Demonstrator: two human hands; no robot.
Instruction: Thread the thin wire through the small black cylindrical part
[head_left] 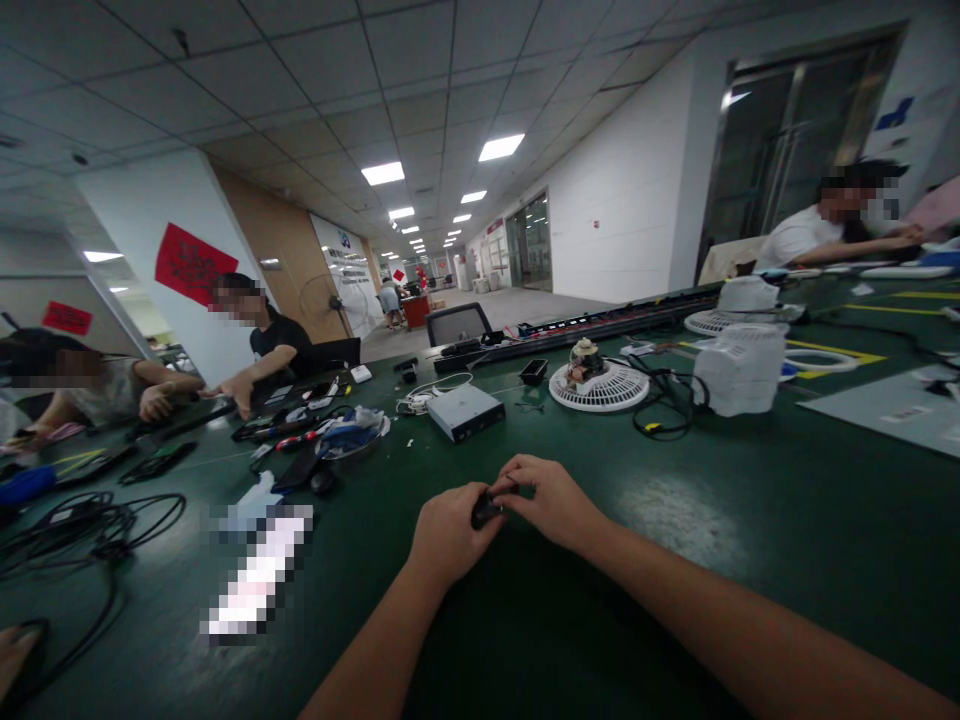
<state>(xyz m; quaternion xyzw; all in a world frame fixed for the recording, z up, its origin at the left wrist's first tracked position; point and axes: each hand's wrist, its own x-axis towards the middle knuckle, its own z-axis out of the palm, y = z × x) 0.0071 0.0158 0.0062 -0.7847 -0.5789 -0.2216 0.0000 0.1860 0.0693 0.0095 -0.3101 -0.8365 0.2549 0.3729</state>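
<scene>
My left hand [448,530] and my right hand [551,497] meet over the dark green table [675,520], low in the middle of the view. Both are closed around a small black part [486,511] held between them, too small to name. The fingers of my right hand curl over its top; my left thumb and fingers pinch its left side. Both forearms reach in from the bottom edge.
A grey metal box [465,411] and a white fan grille with a motor [598,385] lie beyond my hands. White fan housings [739,368] stand to the right. Cables [90,520] and tools clutter the left. Other people sit at the left and far right.
</scene>
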